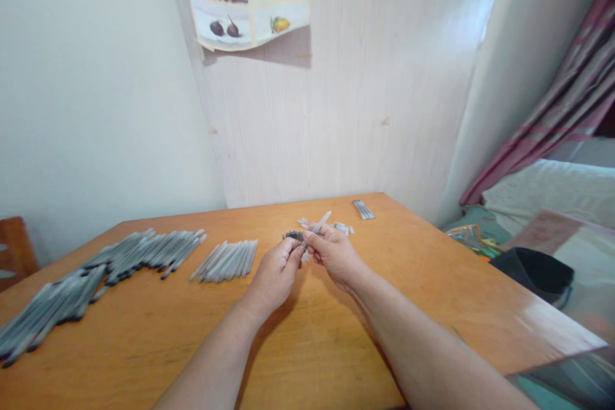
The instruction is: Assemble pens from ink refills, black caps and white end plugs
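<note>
The left hand (277,269) grasps a small bunch of thin dark sticks (294,235), too small to make out exactly. Close against it, the right hand (335,255) pinches a clear tube (322,221) between thumb and fingers, its free end slanting up and away. Both hands meet over the middle of the table (298,359). Just beyond them, small clear pieces (342,228) lie scattered on the table. A row of pale tubes (228,261) rests left of the table's middle, and a long heap of dark-ended pens (139,255) spreads over its left side. Near the table's far right corner lies a flat set of pens (364,209). A black bin (531,274) stands beyond the table's right edge.
</note>
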Action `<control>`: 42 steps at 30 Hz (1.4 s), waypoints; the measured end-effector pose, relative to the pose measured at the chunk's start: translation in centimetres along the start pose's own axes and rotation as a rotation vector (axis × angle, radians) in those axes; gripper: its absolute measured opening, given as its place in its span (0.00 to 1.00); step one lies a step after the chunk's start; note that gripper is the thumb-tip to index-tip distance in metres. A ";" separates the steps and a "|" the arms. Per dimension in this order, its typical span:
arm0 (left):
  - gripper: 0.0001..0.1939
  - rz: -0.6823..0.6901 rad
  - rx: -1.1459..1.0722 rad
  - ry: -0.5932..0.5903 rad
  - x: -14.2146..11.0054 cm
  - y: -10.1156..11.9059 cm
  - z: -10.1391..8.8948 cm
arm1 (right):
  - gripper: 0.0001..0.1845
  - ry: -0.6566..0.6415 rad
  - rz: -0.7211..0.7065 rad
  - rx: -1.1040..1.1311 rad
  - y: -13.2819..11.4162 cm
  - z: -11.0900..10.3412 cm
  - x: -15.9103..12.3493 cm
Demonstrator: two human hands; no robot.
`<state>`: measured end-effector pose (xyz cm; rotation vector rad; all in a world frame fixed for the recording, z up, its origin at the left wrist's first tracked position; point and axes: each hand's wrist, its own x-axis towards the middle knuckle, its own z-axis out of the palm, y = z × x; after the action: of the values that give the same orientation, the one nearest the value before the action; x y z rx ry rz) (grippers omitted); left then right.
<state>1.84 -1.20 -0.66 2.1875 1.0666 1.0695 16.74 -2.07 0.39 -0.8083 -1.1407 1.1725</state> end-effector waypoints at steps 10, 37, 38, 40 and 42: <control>0.15 0.007 0.098 0.000 -0.1 0.0 0.1 | 0.20 0.202 -0.080 0.107 -1.1 -3.0 1.4; 0.14 0.006 -0.049 0.064 -0.2 0.0 -0.1 | 0.18 -0.025 0.027 0.030 1.7 0.6 0.1; 0.14 -0.002 -0.051 0.057 -0.1 0.0 -0.1 | 0.18 -0.012 0.012 0.018 1.6 0.4 0.2; 0.14 -0.017 -0.046 0.042 -0.1 0.0 -0.1 | 0.18 0.036 -0.010 0.012 1.2 -0.2 0.6; 0.14 -0.027 -0.038 0.031 -0.1 0.0 -0.1 | 0.20 0.120 -0.020 0.032 0.6 -0.9 0.9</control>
<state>1.74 -1.28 -0.71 2.1276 1.0775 1.1060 17.46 -0.97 -0.23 -0.8296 -1.0268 1.1080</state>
